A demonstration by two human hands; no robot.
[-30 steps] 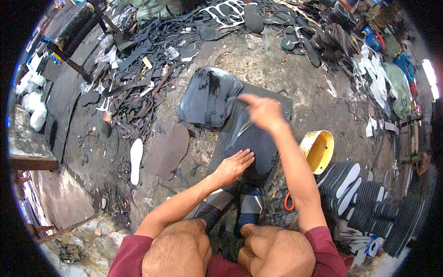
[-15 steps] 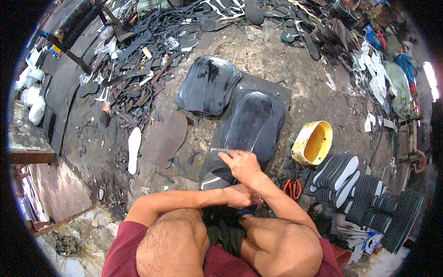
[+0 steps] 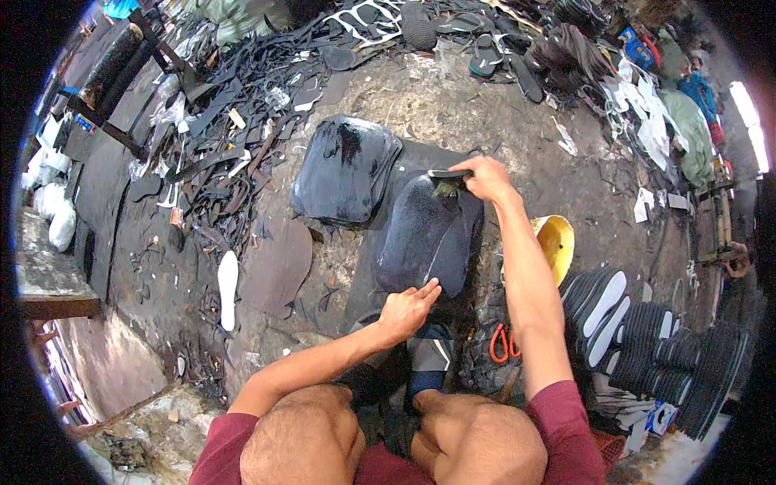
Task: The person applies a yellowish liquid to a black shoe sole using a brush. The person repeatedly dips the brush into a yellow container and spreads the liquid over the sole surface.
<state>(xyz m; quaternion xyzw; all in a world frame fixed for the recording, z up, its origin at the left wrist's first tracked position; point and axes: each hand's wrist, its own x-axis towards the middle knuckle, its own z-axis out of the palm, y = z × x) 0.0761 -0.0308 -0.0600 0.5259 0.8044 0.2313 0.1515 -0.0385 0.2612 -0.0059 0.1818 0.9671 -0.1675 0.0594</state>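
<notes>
In front of me lies a dark, rounded sheet [image 3: 416, 250] with a whitish, smeared face, on a darker flat board. My right hand [image 3: 487, 177] is closed around a flat brush [image 3: 444, 187], its bristles against the far end of this sheet. My left hand [image 3: 410, 312] rests at the sheet's near edge with two fingers stretched out on it and nothing held. A pile of similar dark sheets [image 3: 343, 170], wet-looking and black on top, sits beyond to the left. On the right, my forearm partly hides a yellow tub [image 3: 554, 242].
A brown sheet [image 3: 279, 267] and a white insole [image 3: 229, 291] lie on the left floor. Orange-handled scissors [image 3: 501, 343] rest near my right knee, beside stacked soles [image 3: 638, 335]. Dark offcuts [image 3: 250, 105] are heaped at far left, sandals [image 3: 485, 56] at the back.
My right hand has swept away from me to the sheet's far end with the brush. My left hand has come forward from between my knees onto the near edge.
</notes>
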